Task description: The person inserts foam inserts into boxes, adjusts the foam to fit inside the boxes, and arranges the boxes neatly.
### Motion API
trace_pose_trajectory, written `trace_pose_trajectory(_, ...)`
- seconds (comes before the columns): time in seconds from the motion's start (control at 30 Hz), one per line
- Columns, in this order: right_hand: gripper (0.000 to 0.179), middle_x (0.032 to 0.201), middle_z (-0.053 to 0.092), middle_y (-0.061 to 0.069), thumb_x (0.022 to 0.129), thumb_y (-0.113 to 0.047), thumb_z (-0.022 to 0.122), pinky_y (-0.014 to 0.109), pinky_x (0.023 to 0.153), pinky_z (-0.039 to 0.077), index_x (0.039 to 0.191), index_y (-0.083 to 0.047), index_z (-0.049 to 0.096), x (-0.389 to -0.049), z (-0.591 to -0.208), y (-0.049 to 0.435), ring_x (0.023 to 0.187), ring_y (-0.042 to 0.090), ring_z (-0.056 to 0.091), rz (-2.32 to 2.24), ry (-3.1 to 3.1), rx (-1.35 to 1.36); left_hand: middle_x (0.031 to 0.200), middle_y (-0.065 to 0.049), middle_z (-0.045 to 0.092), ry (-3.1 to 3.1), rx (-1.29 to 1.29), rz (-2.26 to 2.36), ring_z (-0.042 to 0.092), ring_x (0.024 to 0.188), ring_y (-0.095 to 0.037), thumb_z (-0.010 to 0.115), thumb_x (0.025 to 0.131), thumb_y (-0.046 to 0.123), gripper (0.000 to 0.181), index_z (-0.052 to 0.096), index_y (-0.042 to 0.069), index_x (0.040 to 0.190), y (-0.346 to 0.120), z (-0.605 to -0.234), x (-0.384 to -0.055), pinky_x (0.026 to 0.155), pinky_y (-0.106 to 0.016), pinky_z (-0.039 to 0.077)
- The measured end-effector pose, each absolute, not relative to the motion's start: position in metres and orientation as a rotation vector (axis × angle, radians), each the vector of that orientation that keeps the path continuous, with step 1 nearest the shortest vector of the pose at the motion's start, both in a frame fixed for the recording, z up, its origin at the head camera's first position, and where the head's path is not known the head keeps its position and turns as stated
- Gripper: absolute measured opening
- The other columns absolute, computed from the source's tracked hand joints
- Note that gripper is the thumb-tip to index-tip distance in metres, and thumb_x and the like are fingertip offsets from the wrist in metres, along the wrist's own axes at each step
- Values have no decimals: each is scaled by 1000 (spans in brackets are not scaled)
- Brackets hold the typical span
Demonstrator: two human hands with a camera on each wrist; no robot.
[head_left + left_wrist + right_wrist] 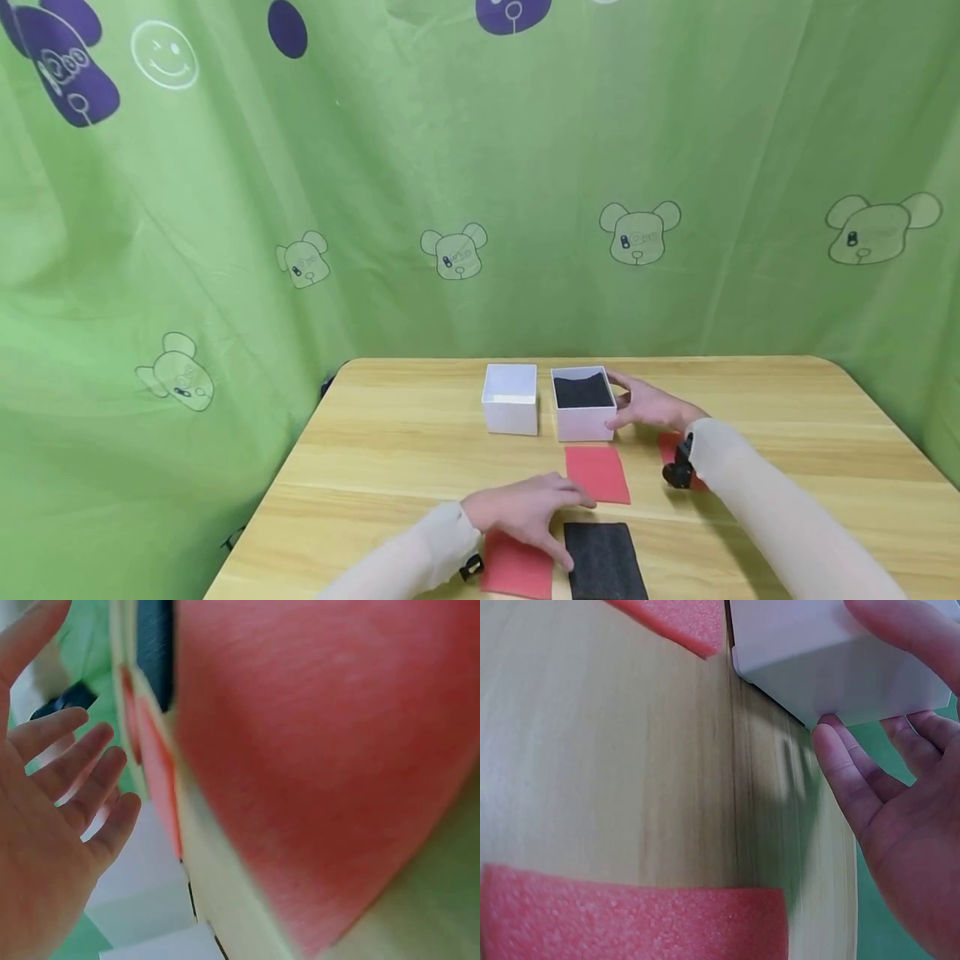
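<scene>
On its right side, a white open-topped box is held by my right hand, thumb at the front corner and fingers toward the back. In the right wrist view, the thumb overlaps one face of the box and the fingertips meet its edge. A black piece lines the inside of this box. My left hand holds nothing, its fingers spread above a red foam sheet and beside a black sheet. Its palm and parted fingers show in the left wrist view.
A second white box stands just left of the held one. Another red sheet lies in front of the boxes, and one more is partly covered by the right wrist. Behind the wooden table hangs a green curtain.
</scene>
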State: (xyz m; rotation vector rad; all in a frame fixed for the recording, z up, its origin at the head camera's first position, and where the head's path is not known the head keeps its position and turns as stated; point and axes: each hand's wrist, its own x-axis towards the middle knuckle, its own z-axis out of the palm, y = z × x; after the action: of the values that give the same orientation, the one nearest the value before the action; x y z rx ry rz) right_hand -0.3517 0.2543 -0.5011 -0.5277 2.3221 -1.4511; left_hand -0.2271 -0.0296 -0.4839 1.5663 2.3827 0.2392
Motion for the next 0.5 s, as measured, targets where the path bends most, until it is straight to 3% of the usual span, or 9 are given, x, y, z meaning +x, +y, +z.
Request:
trace_pose_trajectory(0.3, 111, 152, 11, 27, 72, -14, 81, 59, 102, 30, 151, -2, 5, -353, -500, 256, 126, 48, 36, -1437, 2338, -539, 139, 9, 36, 2359, 1645, -33, 30, 123, 0, 67, 71, 66, 93, 34, 22, 146, -19, -490, -217, 101, -12, 24)
trace_pose_trajectory(0.5, 111, 152, 11, 26, 72, -14, 82, 59, 102, 30, 151, -2, 5, -352, -500, 255, 125, 47, 37, -1445, 2329, -524, 136, 7, 38, 2415, 1710, -178, 32, 119, -2, 60, 69, 75, 100, 31, 20, 147, -14, -497, -211, 95, -13, 30)
